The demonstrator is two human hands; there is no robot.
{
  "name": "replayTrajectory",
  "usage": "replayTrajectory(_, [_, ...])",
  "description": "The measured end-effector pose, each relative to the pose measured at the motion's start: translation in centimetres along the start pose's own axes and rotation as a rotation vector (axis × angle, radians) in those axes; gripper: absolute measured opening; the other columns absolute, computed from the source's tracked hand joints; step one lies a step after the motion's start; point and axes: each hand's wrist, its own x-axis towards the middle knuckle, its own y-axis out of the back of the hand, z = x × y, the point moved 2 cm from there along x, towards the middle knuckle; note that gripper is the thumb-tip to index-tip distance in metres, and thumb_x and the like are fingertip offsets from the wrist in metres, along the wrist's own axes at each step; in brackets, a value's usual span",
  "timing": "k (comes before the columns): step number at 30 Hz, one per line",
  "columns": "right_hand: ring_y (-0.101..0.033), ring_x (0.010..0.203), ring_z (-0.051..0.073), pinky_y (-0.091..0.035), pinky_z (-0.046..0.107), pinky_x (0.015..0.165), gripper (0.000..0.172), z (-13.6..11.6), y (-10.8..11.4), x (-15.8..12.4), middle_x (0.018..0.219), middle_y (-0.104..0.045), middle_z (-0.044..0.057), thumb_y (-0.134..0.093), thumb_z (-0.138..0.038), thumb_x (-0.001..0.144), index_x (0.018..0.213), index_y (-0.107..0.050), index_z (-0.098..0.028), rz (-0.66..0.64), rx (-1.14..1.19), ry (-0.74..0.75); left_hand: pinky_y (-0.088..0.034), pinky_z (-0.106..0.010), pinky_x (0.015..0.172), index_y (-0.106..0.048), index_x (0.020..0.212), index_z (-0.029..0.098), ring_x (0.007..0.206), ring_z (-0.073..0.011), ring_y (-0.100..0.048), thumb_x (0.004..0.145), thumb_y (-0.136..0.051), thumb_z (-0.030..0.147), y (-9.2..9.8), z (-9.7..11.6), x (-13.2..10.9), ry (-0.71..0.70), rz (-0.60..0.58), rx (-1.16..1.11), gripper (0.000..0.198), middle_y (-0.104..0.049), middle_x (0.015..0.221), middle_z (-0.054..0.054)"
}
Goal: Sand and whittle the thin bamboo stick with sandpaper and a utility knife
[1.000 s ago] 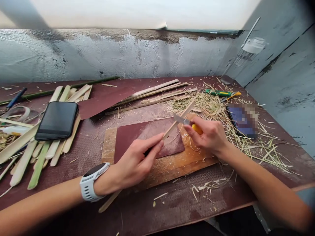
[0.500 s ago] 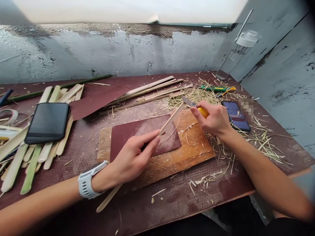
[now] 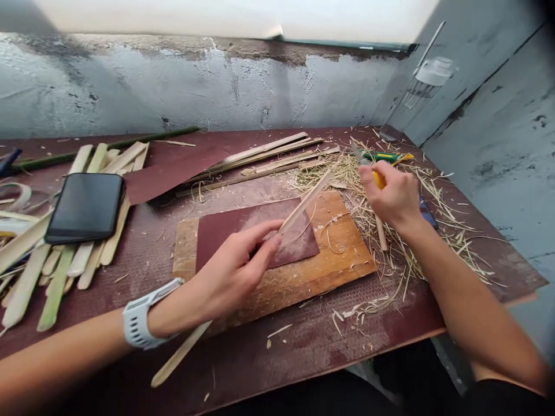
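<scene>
Your right hand [image 3: 390, 193] has swept the yellow-handled knife [image 3: 378, 178] clear of the long, thin, pale bamboo strip [image 3: 303, 205] since half a second ago. It now rides over the heap of straw-like shavings [image 3: 347, 173] at far right, fist closed round the handle, blade pointing away. Your left hand [image 3: 234, 271], white sports watch [image 3: 136, 318] on the wrist, pinches the strip between thumb and fingers, slanting it above the maroon sandpaper sheet [image 3: 243, 225] and worn brown wooden board [image 3: 342, 254]. At left, a black smartphone [image 3: 84, 207] lies on split bamboo slats [image 3: 56, 277].
</scene>
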Motion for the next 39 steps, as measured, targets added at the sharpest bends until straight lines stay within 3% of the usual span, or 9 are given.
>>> replayTrajectory(3, [-0.051,0.060,0.022,-0.027,0.035,0.059,0.054,-2.4,-0.3,-1.2,0.068,-0.061,0.005,-0.037,-0.071,0.103,0.095,-0.065,-0.025,-0.116,0.073,0.098,-0.036,-0.017,0.041,-0.056,0.151,0.016,0.043,-0.0079,-0.043,0.109,-0.047,0.040,0.0,-0.6,0.4,0.065,-0.009,-0.062,0.049,-0.045,0.056,0.009])
replayTrajectory(7, [-0.048,0.055,0.020,-0.027,0.034,0.056,0.050,-4.5,-0.1,-2.4,0.062,-0.056,0.002,-0.035,-0.068,0.105,0.092,-0.056,-0.025,-0.158,0.137,0.146,-0.042,-0.018,0.038,-0.051,0.153,0.017,0.037,-0.0100,-0.050,0.106,-0.055,0.053,0.0,-1.7,1.2,0.118,-0.014,-0.178,0.059,-0.043,0.053,0.011])
replayTrajectory(12, [-0.043,0.048,0.017,-0.026,0.032,0.052,0.048,-5.4,0.2,-3.2,0.055,-0.046,-0.002,-0.039,-0.068,0.103,0.078,-0.044,-0.027,-0.161,0.168,0.238,-0.046,-0.019,0.042,-0.064,0.129,0.015,0.046,-0.0077,-0.056,0.107,-0.054,0.051,-0.3,-1.8,1.3,0.138,-0.106,-0.320,0.043,-0.063,0.082,0.000])
replayTrajectory(14, [-0.044,0.047,0.017,-0.026,0.032,0.052,0.047,-5.7,0.0,-3.5,0.053,-0.044,-0.003,-0.040,-0.067,0.103,0.078,-0.045,-0.027,-0.161,0.173,0.260,-0.042,-0.018,0.043,-0.066,0.125,0.015,0.050,-0.0066,-0.052,0.108,-0.053,0.048,-0.2,-1.6,1.1,0.084,-0.109,-0.257,0.039,-0.062,0.085,-0.001])
replayTrajectory(20, [-0.049,0.048,0.018,-0.028,0.032,0.052,0.046,-6.4,-0.2,-4.0,0.051,-0.046,-0.003,-0.041,-0.064,0.105,0.085,-0.056,-0.025,-0.198,0.193,0.310,-0.036,-0.018,0.055,-0.069,0.135,0.016,0.063,-0.0088,-0.041,0.108,-0.052,0.038,0.2,-1.2,0.9,-0.106,0.016,0.017,0.039,-0.055,0.074,0.003])
replayTrajectory(26, [-0.045,0.049,0.017,-0.024,0.032,0.052,0.051,-5.5,-0.1,-3.2,0.056,-0.051,0.000,-0.041,-0.069,0.103,0.079,-0.053,-0.025,-0.155,0.084,0.272,-0.040,-0.020,0.058,-0.077,0.126,0.012,0.063,-0.0098,-0.044,0.104,-0.056,0.036,0.1,-1.0,1.0,-0.145,0.118,0.129,0.039,-0.060,0.073,0.001])
replayTrajectory(33, [-0.045,0.051,0.018,-0.023,0.032,0.053,0.055,-5.0,-0.9,-2.6,0.056,-0.050,0.001,-0.039,-0.073,0.101,0.079,-0.056,-0.025,-0.163,0.038,0.262,-0.036,-0.020,0.054,-0.076,0.127,0.013,0.061,-0.0095,-0.040,0.104,-0.056,0.037,0.2,-1.0,1.3,-0.098,0.108,0.082,0.039,-0.056,0.070,0.002])
replayTrajectory(36, [-0.046,0.052,0.019,-0.025,0.033,0.054,0.055,-3.1,-0.8,-1.3,0.058,-0.053,0.002,-0.039,-0.072,0.101,0.080,-0.058,-0.026,-0.145,0.059,0.158,-0.032,-0.020,0.051,-0.076,0.129,0.013,0.057,-0.0086,-0.036,0.105,-0.056,0.035,0.2,-0.3,0.7,-0.134,0.095,0.058,0.038,-0.049,0.065,0.004])
replayTrajectory(39, [-0.040,0.049,0.018,-0.024,0.035,0.054,0.054,-1.5,0.3,-0.4,0.053,-0.046,0.001,-0.041,-0.071,0.101,0.070,-0.047,-0.027,-0.025,0.086,0.008,-0.032,-0.020,0.052,-0.074,0.133,0.014,0.057,-0.0080,-0.036,0.104,-0.058,0.029,0.5,0.5,0.3,-0.232,0.125,0.133,0.036,-0.049,0.066,0.004])
